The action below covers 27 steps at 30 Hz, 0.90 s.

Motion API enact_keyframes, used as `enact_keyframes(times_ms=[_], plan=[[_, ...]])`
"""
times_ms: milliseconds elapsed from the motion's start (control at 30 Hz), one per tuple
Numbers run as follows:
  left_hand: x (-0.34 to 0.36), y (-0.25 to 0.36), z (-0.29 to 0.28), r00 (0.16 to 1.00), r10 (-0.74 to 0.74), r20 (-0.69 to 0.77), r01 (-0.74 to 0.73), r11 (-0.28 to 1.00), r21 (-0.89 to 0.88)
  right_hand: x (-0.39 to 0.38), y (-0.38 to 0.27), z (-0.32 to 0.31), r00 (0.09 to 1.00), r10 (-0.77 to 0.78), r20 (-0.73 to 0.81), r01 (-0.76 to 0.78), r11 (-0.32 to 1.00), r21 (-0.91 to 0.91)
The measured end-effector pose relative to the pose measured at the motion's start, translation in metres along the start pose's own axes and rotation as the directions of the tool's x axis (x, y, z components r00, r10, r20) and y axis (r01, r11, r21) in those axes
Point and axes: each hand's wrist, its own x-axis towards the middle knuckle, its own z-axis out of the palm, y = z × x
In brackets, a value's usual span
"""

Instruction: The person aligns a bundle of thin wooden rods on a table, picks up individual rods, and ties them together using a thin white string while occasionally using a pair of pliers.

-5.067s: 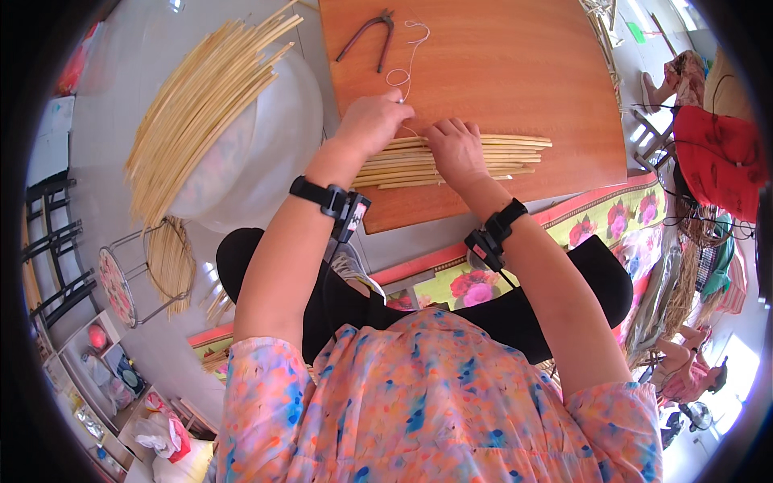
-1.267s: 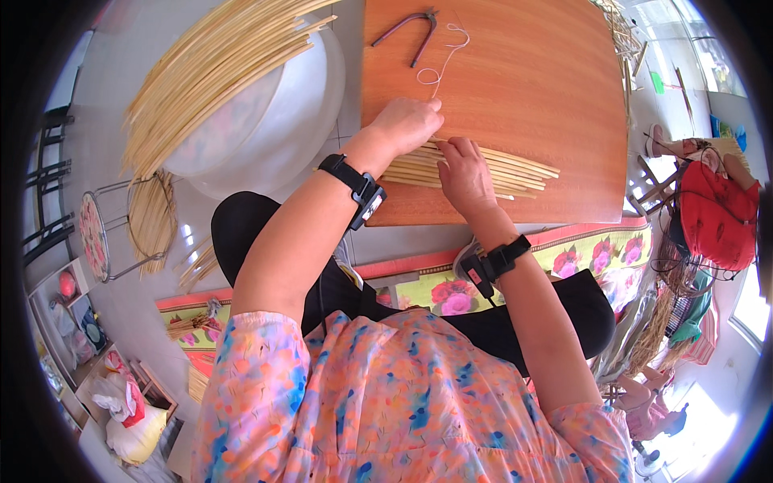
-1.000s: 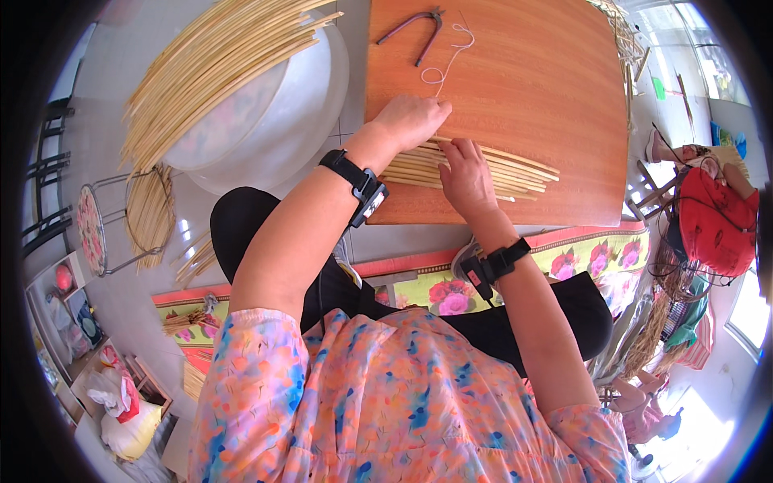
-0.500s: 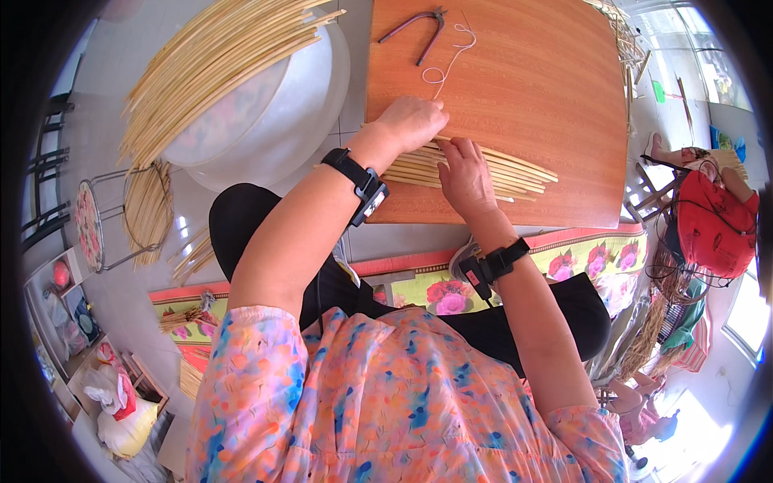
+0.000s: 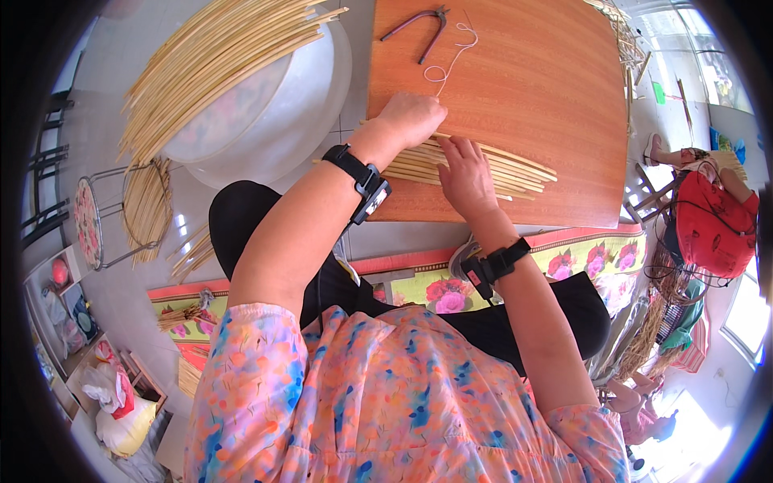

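Note:
A row of pale, straight reed stalks [image 5: 509, 170] lies side by side along the near edge of the wooden table [image 5: 531, 72]. My left hand [image 5: 409, 118] is closed at the far side of the row, its fingertips mostly hidden under the knuckles. A thin white string [image 5: 453, 63] runs from those fingers across the tabletop in loose loops. Over the middle of the row, my right hand [image 5: 469, 179] grips the stalks, thumb toward the left and fingers bent across them. Pliers with dark handles [image 5: 439, 32] lie spread near the string's far end.
To the left, a large heap of long stalks [image 5: 217, 72] rests on a pale translucent round tub [image 5: 322, 88]. A round stool frame [image 5: 90, 221] stands beyond it. At the right, another person in red [image 5: 715, 221] sits near more plant material.
Both hands hold almost the same place. My left hand has shifted very slightly, and the stalks under my right hand look unmoved.

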Motion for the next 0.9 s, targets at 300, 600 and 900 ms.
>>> enact_keyframes(times_ms=[300, 600, 900], plan=[[0.0, 0.003, -0.007, 0.995, -0.069, -0.078, 0.07, 0.997, 0.014, 0.001, 0.0, -0.001, 1.0, -0.014, 0.012, 0.015, 0.998, -0.059], [0.0, -0.004, -0.004, 0.997, -0.073, 0.034, 0.074, 0.996, -0.042, 0.002, 0.006, 0.0, 1.0, -0.001, 0.022, 0.0, 0.999, 0.035], [0.0, 0.001, -0.007, 0.997, -0.055, 0.049, 0.059, 0.996, -0.071, 0.004, -0.007, 0.004, 0.999, 0.015, 0.038, -0.013, 0.999, -0.032]])
